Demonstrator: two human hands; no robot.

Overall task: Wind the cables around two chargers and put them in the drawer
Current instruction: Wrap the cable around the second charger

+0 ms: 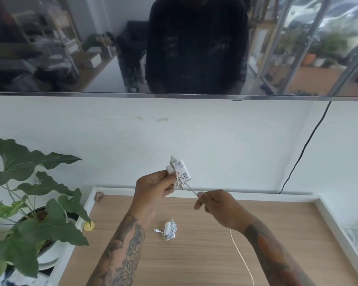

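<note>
Now L hand point(153, 187) gripping charger point(181, 171), R hand point(219, 209) pinching cable point(191, 190)

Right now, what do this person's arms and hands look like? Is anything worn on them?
Both forearms are bare, with no sleeves in view. The left forearm carries dense dark floral tattoos; the right forearm has tattoos with reddish-orange patches. The left hand and the right hand wear no gloves; no rings or watch are visible.

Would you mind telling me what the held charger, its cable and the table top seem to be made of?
Charger: looks like hard white plastic, smooth, with handwritten marks. Cable: flexible pale rubbery sheath, probably; it curves loosely. Table top: light wood or wood-look laminate, matte, with visible grain.
</note>
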